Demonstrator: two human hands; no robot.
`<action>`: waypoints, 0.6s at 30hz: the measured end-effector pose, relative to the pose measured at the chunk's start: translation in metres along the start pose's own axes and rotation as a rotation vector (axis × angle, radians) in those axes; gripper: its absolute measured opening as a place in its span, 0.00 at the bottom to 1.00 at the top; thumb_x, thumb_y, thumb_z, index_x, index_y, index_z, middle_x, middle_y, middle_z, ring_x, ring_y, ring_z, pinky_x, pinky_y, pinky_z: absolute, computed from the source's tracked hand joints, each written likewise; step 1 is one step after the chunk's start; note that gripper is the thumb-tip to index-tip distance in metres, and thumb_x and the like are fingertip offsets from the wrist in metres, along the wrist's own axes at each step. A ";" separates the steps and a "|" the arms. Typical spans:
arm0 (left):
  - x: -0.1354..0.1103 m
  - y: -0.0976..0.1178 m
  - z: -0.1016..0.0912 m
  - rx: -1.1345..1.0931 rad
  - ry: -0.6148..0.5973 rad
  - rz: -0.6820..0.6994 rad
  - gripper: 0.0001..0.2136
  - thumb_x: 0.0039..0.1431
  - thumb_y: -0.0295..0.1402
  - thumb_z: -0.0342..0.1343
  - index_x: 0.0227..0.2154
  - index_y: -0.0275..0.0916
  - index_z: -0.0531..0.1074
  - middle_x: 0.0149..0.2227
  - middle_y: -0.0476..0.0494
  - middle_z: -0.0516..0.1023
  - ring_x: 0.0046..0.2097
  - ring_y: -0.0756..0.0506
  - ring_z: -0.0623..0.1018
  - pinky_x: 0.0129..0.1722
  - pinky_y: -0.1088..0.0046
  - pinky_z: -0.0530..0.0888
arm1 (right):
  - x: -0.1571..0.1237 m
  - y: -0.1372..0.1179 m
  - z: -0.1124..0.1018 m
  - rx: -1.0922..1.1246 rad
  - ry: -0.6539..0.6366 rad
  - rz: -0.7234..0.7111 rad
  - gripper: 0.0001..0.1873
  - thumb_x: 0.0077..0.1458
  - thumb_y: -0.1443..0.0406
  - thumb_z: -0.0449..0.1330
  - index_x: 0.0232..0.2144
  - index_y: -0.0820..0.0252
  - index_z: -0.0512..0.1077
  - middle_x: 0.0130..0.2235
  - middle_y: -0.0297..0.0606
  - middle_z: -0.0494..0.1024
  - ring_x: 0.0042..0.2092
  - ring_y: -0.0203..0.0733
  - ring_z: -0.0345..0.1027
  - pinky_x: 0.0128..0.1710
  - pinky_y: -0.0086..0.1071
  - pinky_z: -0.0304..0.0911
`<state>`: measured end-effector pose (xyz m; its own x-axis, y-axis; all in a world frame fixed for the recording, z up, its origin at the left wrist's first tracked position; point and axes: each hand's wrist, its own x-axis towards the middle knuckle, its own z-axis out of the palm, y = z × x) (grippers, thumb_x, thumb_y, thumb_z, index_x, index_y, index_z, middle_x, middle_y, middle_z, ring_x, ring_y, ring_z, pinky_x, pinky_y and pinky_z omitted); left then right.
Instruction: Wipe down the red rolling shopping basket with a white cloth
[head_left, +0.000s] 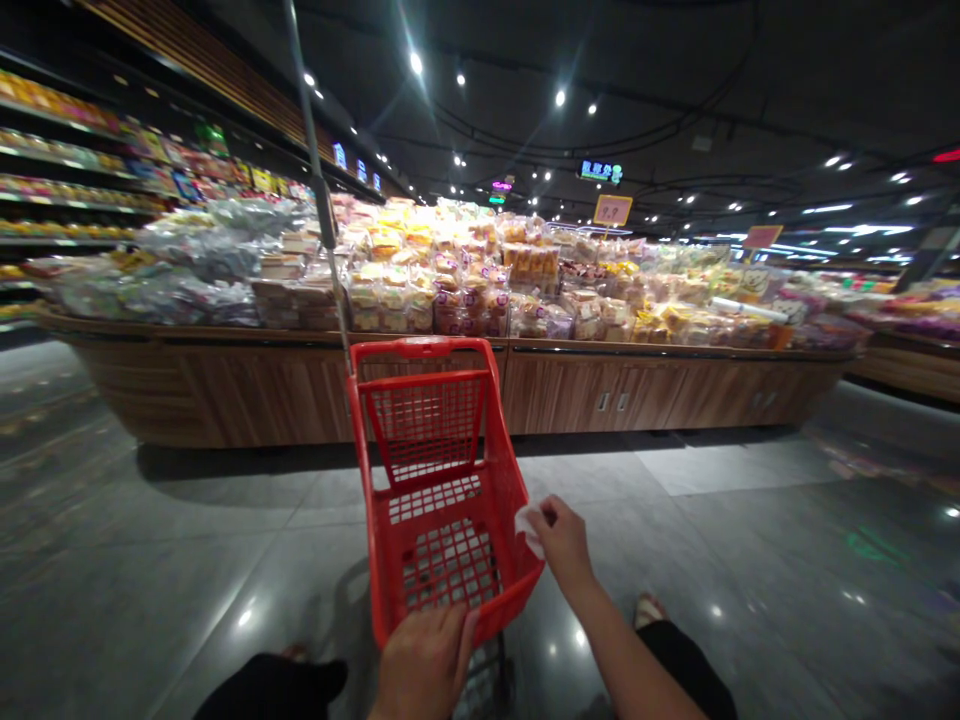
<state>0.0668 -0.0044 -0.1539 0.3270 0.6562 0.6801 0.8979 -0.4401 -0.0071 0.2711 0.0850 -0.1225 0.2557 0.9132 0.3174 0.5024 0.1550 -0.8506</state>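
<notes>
A red plastic shopping cart (514, 480) with a grid floor stands right in front of me, and nothing lies in its basket. My left hand (427, 650) is closed over the near rim of the cart. Beside the cart's right wall, my right hand (561, 535) pinches a crumpled white tissue (529, 528). The tissue is at the top edge of that wall; whether it presses on the plastic I cannot tell. A thin metal pole (319, 190) rises from the cart's far left corner.
Past the cart runs a long wooden display counter (645, 390) heaped with bagged baked goods (465, 285). A price sign (613, 210) stands above the goods. Stocked shelves (67, 190) line the left side. Grey tiled floor (720, 540) surrounds the cart; my feet are close behind it.
</notes>
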 end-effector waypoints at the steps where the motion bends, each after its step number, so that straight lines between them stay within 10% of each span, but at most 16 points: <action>1: -0.002 0.000 -0.001 -0.005 0.008 0.008 0.12 0.61 0.34 0.44 0.28 0.43 0.72 0.24 0.52 0.77 0.26 0.48 0.75 0.27 0.71 0.69 | 0.008 -0.005 0.002 -0.050 0.004 -0.024 0.09 0.48 0.61 0.54 0.21 0.59 0.65 0.20 0.30 0.67 0.24 0.36 0.62 0.25 0.27 0.55; 11: -0.005 -0.007 -0.009 -0.049 0.000 0.004 0.13 0.61 0.35 0.43 0.27 0.44 0.71 0.23 0.52 0.76 0.25 0.47 0.75 0.28 0.70 0.68 | -0.032 0.004 -0.011 -0.233 -0.090 -0.015 0.09 0.48 0.61 0.56 0.21 0.57 0.61 0.20 0.30 0.68 0.22 0.36 0.62 0.23 0.26 0.51; 18: -0.006 -0.008 -0.011 -0.030 -0.037 -0.003 0.13 0.61 0.36 0.44 0.26 0.43 0.71 0.22 0.51 0.75 0.26 0.48 0.74 0.28 0.71 0.68 | 0.006 -0.017 0.001 -0.370 -0.057 -0.051 0.10 0.49 0.63 0.57 0.20 0.57 0.59 0.20 0.30 0.67 0.24 0.37 0.61 0.24 0.27 0.50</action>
<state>0.0547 -0.0113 -0.1500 0.3353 0.6797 0.6524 0.8898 -0.4559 0.0178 0.2633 0.0880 -0.1066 0.1812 0.9291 0.3225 0.7806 0.0636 -0.6218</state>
